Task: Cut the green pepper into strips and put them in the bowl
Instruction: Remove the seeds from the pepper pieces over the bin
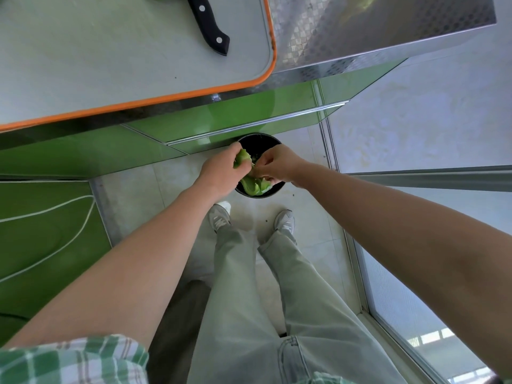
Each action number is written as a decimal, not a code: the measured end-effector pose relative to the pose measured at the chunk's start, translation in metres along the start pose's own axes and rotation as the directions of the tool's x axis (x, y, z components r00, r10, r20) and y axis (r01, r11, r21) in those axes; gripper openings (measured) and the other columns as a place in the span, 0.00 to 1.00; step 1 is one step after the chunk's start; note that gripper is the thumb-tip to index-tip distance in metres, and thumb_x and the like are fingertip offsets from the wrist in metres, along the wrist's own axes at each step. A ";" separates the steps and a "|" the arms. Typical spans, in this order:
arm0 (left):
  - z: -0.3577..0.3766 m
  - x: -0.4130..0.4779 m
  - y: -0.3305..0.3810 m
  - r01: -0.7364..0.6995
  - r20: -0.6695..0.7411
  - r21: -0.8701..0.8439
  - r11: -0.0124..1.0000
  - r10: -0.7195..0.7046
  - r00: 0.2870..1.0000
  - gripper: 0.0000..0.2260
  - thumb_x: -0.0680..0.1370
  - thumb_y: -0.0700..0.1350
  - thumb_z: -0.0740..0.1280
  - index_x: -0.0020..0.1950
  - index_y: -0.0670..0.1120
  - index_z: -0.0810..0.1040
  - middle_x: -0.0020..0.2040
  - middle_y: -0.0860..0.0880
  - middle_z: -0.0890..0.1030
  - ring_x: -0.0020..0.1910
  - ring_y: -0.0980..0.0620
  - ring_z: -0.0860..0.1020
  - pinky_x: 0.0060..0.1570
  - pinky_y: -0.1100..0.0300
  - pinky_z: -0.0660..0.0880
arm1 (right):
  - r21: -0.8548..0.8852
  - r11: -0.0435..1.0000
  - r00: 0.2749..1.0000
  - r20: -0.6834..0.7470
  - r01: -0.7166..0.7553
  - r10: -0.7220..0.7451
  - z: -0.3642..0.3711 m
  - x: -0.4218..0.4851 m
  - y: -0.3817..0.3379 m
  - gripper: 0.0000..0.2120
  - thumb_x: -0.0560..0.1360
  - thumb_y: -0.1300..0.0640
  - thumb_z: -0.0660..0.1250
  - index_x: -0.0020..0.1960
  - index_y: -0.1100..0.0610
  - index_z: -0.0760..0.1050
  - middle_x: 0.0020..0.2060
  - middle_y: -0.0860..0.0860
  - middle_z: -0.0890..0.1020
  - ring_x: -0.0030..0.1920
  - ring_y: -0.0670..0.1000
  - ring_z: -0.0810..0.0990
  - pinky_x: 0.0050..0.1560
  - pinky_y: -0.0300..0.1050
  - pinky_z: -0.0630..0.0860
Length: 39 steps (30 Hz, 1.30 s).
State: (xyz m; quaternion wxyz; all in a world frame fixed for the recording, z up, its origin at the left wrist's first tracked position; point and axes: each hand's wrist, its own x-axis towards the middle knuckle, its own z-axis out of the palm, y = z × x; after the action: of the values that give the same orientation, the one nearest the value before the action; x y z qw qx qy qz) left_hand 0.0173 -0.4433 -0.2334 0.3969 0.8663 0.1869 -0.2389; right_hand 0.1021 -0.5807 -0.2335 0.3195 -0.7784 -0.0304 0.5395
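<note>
A knife point(210, 26) is lying on the orange-rimmed board point(110, 65) on the desk point(318, 37). Over a black bin point(259, 139) standing on the tiled floor point(133, 195), the left hand point(221, 173) and right hand point(277, 164) are both gripping the pepper point(252, 187).

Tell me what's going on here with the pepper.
A person stands by the counter and holds a green pepper over a black round container on the floor, probably a bin. The left hand grips the pepper while the right hand pinches at it, seemingly clearing out its inside. The black-handled knife lies unused on the orange-rimmed cutting board.
</note>
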 end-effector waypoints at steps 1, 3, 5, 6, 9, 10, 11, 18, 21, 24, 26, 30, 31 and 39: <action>-0.001 0.000 0.000 -0.001 -0.002 0.008 1.000 0.001 1.000 0.08 0.81 0.50 0.60 0.50 0.47 0.67 0.35 0.52 0.71 0.33 0.49 0.69 0.33 0.55 0.63 | 0.001 1.000 1.000 -0.029 -0.002 0.002 -0.001 0.002 0.001 0.06 0.73 0.60 0.72 0.43 0.63 0.79 0.32 0.52 0.79 0.32 0.47 0.78 0.31 0.36 0.76; -0.003 0.001 -0.002 0.012 -0.014 0.029 1.000 -0.012 1.000 0.09 0.81 0.51 0.59 0.54 0.46 0.69 0.38 0.49 0.75 0.36 0.46 0.72 0.34 0.54 0.65 | 0.011 1.000 0.997 -0.082 -0.011 0.012 -0.005 0.005 0.004 0.05 0.75 0.62 0.69 0.47 0.65 0.79 0.34 0.54 0.81 0.34 0.50 0.80 0.35 0.40 0.81; -0.004 0.001 -0.005 0.034 -0.034 0.047 0.998 -0.032 0.999 0.11 0.81 0.51 0.59 0.58 0.45 0.70 0.41 0.45 0.77 0.38 0.43 0.75 0.36 0.52 0.68 | 0.040 0.999 0.997 -0.083 0.008 -0.004 -0.009 0.005 0.006 0.06 0.76 0.64 0.67 0.50 0.66 0.79 0.36 0.56 0.82 0.37 0.53 0.82 0.41 0.43 0.83; -0.004 0.001 -0.006 0.038 -0.039 0.053 0.998 -0.036 0.999 0.12 0.81 0.51 0.59 0.58 0.45 0.70 0.41 0.45 0.77 0.38 0.43 0.75 0.36 0.52 0.68 | 0.045 0.999 0.999 -0.048 0.027 -0.025 -0.009 0.003 0.004 0.07 0.76 0.63 0.67 0.51 0.66 0.79 0.38 0.56 0.82 0.39 0.53 0.82 0.42 0.43 0.83; -0.003 0.001 -0.007 0.016 -0.032 0.046 0.999 -0.014 0.999 0.09 0.81 0.51 0.60 0.51 0.46 0.69 0.37 0.49 0.74 0.34 0.46 0.71 0.33 0.55 0.64 | -0.021 0.999 0.995 0.093 0.049 -0.047 -0.004 -0.002 -0.002 0.04 0.73 0.61 0.71 0.45 0.62 0.80 0.38 0.54 0.81 0.37 0.50 0.81 0.41 0.42 0.83; -0.003 0.002 -0.007 0.004 -0.028 0.049 0.999 -0.003 1.000 0.08 0.81 0.51 0.60 0.50 0.47 0.68 0.36 0.51 0.72 0.34 0.47 0.71 0.31 0.56 0.63 | -0.035 0.998 0.996 0.076 0.049 -0.046 -0.003 -0.002 -0.003 0.03 0.73 0.62 0.71 0.43 0.62 0.79 0.37 0.54 0.81 0.35 0.49 0.81 0.40 0.42 0.83; -0.003 0.002 -0.007 -0.003 -0.028 0.055 0.999 0.005 1.000 0.07 0.81 0.51 0.60 0.51 0.48 0.67 0.35 0.52 0.71 0.34 0.48 0.70 0.31 0.56 0.63 | -0.030 0.999 0.999 0.021 0.041 -0.040 -0.003 0.000 -0.002 0.04 0.74 0.63 0.70 0.44 0.64 0.79 0.36 0.55 0.81 0.34 0.50 0.81 0.39 0.42 0.83; -0.004 0.000 -0.011 0.021 -0.050 0.044 0.999 -0.018 0.999 0.10 0.81 0.50 0.60 0.55 0.44 0.70 0.39 0.47 0.75 0.37 0.45 0.73 0.36 0.54 0.65 | -0.023 0.999 0.995 0.093 0.034 -0.032 -0.005 -0.002 -0.001 0.12 0.75 0.56 0.70 0.52 0.65 0.78 0.41 0.56 0.82 0.40 0.51 0.82 0.43 0.43 0.82; -0.002 -0.002 -0.009 -0.010 -0.045 -0.010 1.000 0.010 0.999 0.10 0.81 0.50 0.61 0.54 0.44 0.70 0.38 0.49 0.73 0.38 0.45 0.72 0.36 0.54 0.64 | -0.032 0.999 1.000 0.008 0.011 -0.011 0.000 0.000 -0.003 0.07 0.75 0.61 0.69 0.46 0.65 0.79 0.36 0.55 0.80 0.34 0.50 0.80 0.38 0.42 0.82; -0.004 -0.003 -0.008 0.002 -0.057 0.002 1.000 -0.002 0.998 0.09 0.81 0.50 0.60 0.56 0.45 0.70 0.37 0.49 0.73 0.38 0.45 0.72 0.37 0.53 0.64 | 0.125 0.992 0.990 -0.133 -0.024 0.041 -0.005 0.003 0.002 0.09 0.78 0.65 0.64 0.52 0.71 0.78 0.35 0.58 0.80 0.32 0.53 0.79 0.36 0.43 0.82; -0.004 -0.002 -0.009 0.015 -0.067 0.007 1.000 -0.015 0.998 0.11 0.81 0.50 0.60 0.58 0.45 0.70 0.39 0.48 0.75 0.38 0.44 0.73 0.37 0.53 0.65 | 0.094 0.996 0.998 -0.059 0.010 -0.005 -0.006 0.000 0.003 0.10 0.78 0.62 0.66 0.55 0.67 0.78 0.39 0.56 0.81 0.38 0.53 0.81 0.41 0.44 0.82; -0.002 -0.002 -0.008 -0.017 -0.064 -0.053 0.998 0.013 0.998 0.07 0.81 0.50 0.61 0.51 0.47 0.68 0.33 0.52 0.70 0.33 0.49 0.69 0.31 0.55 0.62 | 0.000 1.000 0.999 0.018 0.028 -0.028 0.000 -0.004 0.000 0.07 0.75 0.59 0.69 0.47 0.64 0.80 0.36 0.53 0.80 0.36 0.50 0.80 0.41 0.44 0.82; -0.002 -0.003 -0.008 -0.022 -0.065 -0.062 0.998 0.017 0.998 0.07 0.81 0.50 0.61 0.50 0.48 0.67 0.33 0.52 0.70 0.32 0.49 0.68 0.32 0.55 0.61 | 0.049 0.999 0.999 -0.038 0.013 -0.011 0.000 -0.003 0.001 0.07 0.76 0.60 0.69 0.48 0.65 0.80 0.35 0.54 0.80 0.35 0.51 0.80 0.39 0.43 0.82; -0.003 -0.005 -0.008 -0.021 -0.088 -0.034 0.999 0.018 0.996 0.06 0.81 0.51 0.61 0.51 0.49 0.68 0.34 0.53 0.71 0.33 0.50 0.70 0.31 0.57 0.63 | 0.098 0.995 0.999 -0.036 0.012 -0.008 0.006 -0.008 -0.004 0.04 0.75 0.62 0.69 0.41 0.61 0.78 0.34 0.54 0.79 0.31 0.48 0.80 0.32 0.37 0.79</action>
State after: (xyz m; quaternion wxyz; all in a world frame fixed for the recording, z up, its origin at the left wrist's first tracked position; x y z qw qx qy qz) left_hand 0.0101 -0.4365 -0.2338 0.4057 0.8707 0.1999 -0.1934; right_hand 0.0945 -0.5776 -0.2257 0.3607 -0.7711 -0.0018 0.5247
